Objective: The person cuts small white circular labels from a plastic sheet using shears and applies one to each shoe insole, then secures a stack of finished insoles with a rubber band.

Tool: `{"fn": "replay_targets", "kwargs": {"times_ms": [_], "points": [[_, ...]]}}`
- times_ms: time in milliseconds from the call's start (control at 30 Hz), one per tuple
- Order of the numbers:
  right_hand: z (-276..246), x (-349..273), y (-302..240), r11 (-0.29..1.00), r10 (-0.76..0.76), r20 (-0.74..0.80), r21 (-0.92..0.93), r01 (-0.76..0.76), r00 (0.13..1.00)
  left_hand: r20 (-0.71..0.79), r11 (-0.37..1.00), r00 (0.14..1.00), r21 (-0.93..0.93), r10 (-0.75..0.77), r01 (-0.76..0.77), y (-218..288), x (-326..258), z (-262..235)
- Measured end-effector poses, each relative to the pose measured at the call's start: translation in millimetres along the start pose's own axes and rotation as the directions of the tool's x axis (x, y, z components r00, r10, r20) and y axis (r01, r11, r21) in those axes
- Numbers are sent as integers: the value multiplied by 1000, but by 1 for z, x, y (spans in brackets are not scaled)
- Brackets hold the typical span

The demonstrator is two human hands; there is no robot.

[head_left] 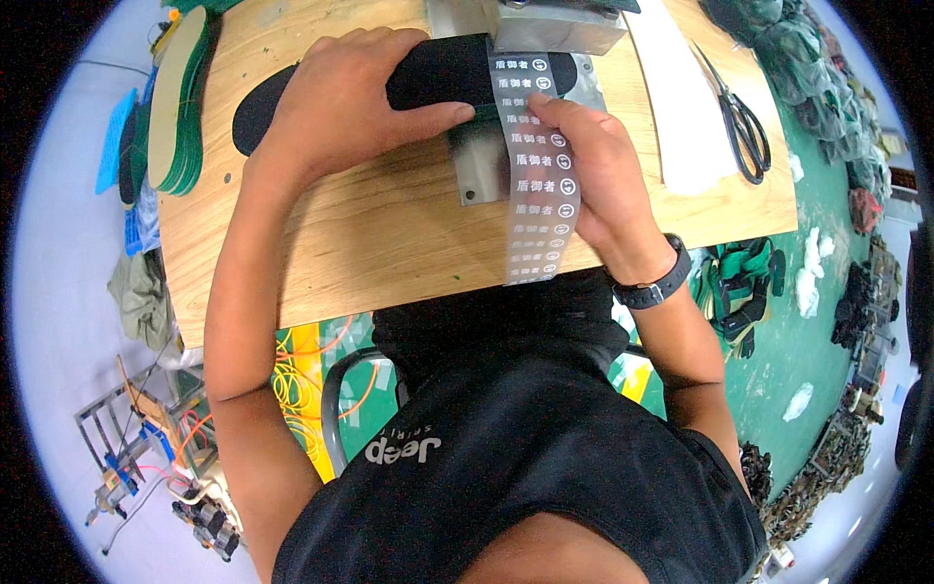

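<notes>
A black insole [438, 73] lies crosswise at the far side of the wooden table, its right part on a metal plate [479, 170]. My left hand [336, 102] grips it, fingers over the far edge and thumb along the near edge. Across the insole's right part runs a clear strip of printed labels [541, 185] with white marks, hanging toward me past the table's front edge. My right hand [608, 170] holds this strip from the right, its fingertips at the insole's near edge; some fingers are hidden. Just beyond the strip sits a metal press block [562, 31].
Black-handled scissors [744, 131] lie at the table's right, beside a long white sheet [679, 107]. A stack of insoles [180, 107] with green edges stands at the far left. Coiled yellow hoses [297, 389] lie below the table [379, 258]; bagged goods [788, 63] line the right.
</notes>
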State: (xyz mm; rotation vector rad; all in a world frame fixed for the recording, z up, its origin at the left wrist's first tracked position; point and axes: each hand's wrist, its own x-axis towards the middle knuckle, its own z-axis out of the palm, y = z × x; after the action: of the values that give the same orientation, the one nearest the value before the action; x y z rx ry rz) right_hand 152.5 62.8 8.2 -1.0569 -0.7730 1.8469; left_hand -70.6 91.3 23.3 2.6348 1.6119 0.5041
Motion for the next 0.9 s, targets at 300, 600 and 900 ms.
{"fn": "replay_targets", "kwargs": {"times_ms": [300,600,900], "points": [[0,6,4,1000,-23,-9,8,23,1000,32,995,995,-14,-95,96,5,0,-4],[0,9,3,1000,-20,-5,-7,20,1000,-122,993,990,-87,67,-78,4,-1,-1],[-4,9,4,997,-66,37,31,65,997,-209,954,958,-184,197,-236,-3,1,0]]}}
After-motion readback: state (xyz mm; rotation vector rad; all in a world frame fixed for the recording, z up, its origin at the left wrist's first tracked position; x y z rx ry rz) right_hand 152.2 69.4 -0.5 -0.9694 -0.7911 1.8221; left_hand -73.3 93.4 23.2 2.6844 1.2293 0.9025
